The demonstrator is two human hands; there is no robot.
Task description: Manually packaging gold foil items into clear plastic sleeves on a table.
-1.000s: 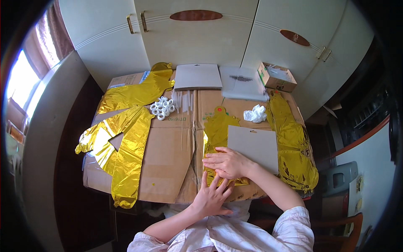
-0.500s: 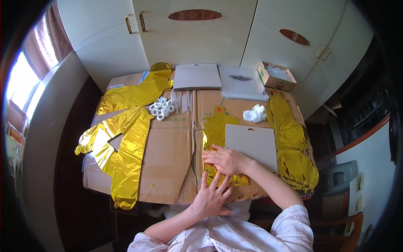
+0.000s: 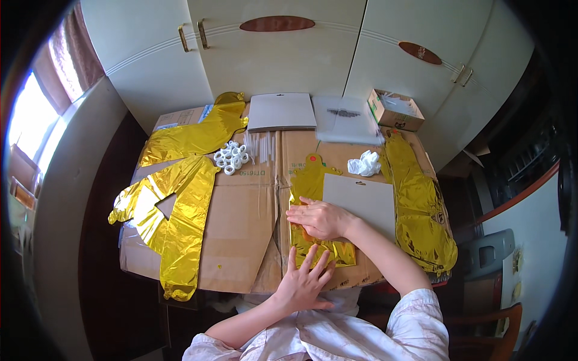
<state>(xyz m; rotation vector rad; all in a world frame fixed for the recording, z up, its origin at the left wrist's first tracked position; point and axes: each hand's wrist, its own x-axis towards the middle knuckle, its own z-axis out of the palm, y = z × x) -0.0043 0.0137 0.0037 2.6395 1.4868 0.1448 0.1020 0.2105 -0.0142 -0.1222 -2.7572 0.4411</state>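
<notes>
A folded gold foil balloon [image 3: 307, 180] lies flat on the cardboard in front of me. Across its middle rests my right hand [image 3: 322, 219], palm down, its fingers stretched out to the left. My left hand [image 3: 303, 283] is spread at the balloon's near edge, fingertips touching the foil. A pale grey card [image 3: 364, 198] with a hanging slot lies along the balloon's right side, its near part covered by my right forearm. Neither hand grips anything. Some of the foil is hidden beneath my right hand.
More gold foil balloons lie at the left [image 3: 186, 222], far left [image 3: 195, 135] and right [image 3: 421, 210]. Small white rolls [image 3: 230, 157], clear straws [image 3: 260, 147], stacked cards [image 3: 282, 111], clear bags [image 3: 346, 120], a small box [image 3: 396, 111] and crumpled white plastic [image 3: 364, 163] sit farther back.
My right hand has slid slightly away from me and to the left over the foil, opening a gap from the left fingertips. My left hand has barely moved.
</notes>
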